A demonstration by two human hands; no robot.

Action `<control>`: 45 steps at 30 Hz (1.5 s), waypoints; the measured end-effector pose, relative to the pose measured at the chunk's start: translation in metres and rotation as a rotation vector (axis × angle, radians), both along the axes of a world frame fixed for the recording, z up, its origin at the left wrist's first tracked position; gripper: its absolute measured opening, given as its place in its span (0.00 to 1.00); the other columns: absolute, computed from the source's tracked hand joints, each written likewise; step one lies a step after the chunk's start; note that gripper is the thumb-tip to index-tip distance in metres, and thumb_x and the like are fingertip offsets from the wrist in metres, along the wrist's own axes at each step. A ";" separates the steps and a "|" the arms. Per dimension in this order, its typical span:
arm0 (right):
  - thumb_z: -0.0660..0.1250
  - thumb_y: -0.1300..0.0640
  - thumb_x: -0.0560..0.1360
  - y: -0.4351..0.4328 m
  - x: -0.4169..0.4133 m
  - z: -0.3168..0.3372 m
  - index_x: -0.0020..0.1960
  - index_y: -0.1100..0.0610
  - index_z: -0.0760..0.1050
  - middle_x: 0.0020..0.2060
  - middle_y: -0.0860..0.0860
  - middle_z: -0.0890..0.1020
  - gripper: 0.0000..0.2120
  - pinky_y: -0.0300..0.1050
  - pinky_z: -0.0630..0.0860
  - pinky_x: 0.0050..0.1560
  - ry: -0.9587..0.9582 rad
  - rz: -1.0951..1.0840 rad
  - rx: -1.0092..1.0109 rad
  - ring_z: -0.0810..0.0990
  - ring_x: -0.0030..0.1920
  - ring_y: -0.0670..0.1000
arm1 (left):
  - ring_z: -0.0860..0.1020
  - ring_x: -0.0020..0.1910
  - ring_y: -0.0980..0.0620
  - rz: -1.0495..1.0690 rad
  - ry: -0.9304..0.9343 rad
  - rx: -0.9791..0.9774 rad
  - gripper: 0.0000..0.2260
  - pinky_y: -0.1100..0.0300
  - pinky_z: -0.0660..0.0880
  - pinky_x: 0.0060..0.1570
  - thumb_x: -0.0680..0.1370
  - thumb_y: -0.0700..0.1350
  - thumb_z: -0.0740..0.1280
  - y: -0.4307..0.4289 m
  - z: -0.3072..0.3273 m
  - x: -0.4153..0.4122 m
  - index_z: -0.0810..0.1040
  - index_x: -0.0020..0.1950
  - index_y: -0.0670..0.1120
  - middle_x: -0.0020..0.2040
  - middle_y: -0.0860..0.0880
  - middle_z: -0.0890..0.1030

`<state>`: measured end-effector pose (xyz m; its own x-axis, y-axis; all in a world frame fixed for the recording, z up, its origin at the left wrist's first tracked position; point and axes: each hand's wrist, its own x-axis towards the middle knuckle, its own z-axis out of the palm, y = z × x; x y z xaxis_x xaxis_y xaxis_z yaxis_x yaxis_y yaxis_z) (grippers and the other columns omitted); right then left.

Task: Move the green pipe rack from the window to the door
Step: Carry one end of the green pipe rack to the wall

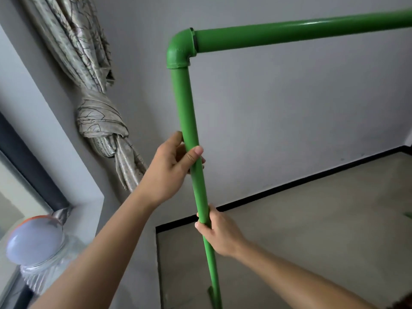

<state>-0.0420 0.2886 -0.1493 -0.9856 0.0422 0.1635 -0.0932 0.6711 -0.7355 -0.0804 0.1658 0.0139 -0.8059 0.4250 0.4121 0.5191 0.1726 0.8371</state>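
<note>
Head view, close, facing down-forward (perhaps tilted), wall corner

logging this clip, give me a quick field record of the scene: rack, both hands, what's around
rack: green pipe rack, upright post joined by an elbow to a top bar
left hand: left hand wrapped around the post, upper grip
right hand: right hand gripping the post lower down
left of rack: knotted curtain, window sill with a bulb
door: not in view
</note>
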 end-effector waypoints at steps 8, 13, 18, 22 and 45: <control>0.60 0.45 0.73 0.076 0.004 0.001 0.51 0.52 0.69 0.36 0.51 0.80 0.13 0.51 0.76 0.43 0.014 -0.103 0.040 0.80 0.40 0.57 | 0.86 0.43 0.47 -0.218 -0.018 -0.019 0.18 0.54 0.83 0.42 0.74 0.47 0.67 0.076 0.010 -0.019 0.71 0.53 0.33 0.45 0.31 0.82; 0.61 0.45 0.74 0.113 0.010 0.004 0.49 0.50 0.69 0.34 0.49 0.78 0.09 0.49 0.74 0.41 0.037 -0.237 0.028 0.77 0.35 0.51 | 0.84 0.44 0.38 -0.414 0.000 -0.042 0.16 0.44 0.82 0.44 0.73 0.47 0.70 0.122 0.012 -0.040 0.72 0.50 0.36 0.44 0.28 0.80; 0.62 0.45 0.72 0.130 0.016 -0.008 0.42 0.48 0.66 0.31 0.57 0.75 0.08 0.52 0.72 0.36 0.080 -0.466 -0.116 0.75 0.32 0.54 | 0.78 0.46 0.28 -0.752 0.041 -0.059 0.16 0.39 0.77 0.45 0.74 0.45 0.67 0.161 0.013 -0.061 0.71 0.53 0.33 0.45 0.24 0.75; 0.71 0.49 0.65 0.125 0.007 -0.012 0.35 0.55 0.72 0.28 0.56 0.75 0.12 0.47 0.74 0.37 0.189 -0.763 -0.525 0.76 0.32 0.49 | 0.78 0.48 0.30 -1.030 0.051 -0.065 0.14 0.35 0.75 0.51 0.76 0.42 0.65 0.188 0.017 -0.075 0.69 0.57 0.35 0.46 0.26 0.77; 0.67 0.62 0.67 0.271 -0.002 -0.013 0.31 0.59 0.67 0.25 0.53 0.65 0.09 0.43 0.60 0.23 0.563 -1.436 -0.669 0.62 0.24 0.49 | 0.84 0.42 0.45 -1.318 0.041 0.177 0.08 0.43 0.81 0.49 0.74 0.43 0.68 0.384 0.022 -0.049 0.73 0.47 0.54 0.36 0.56 0.83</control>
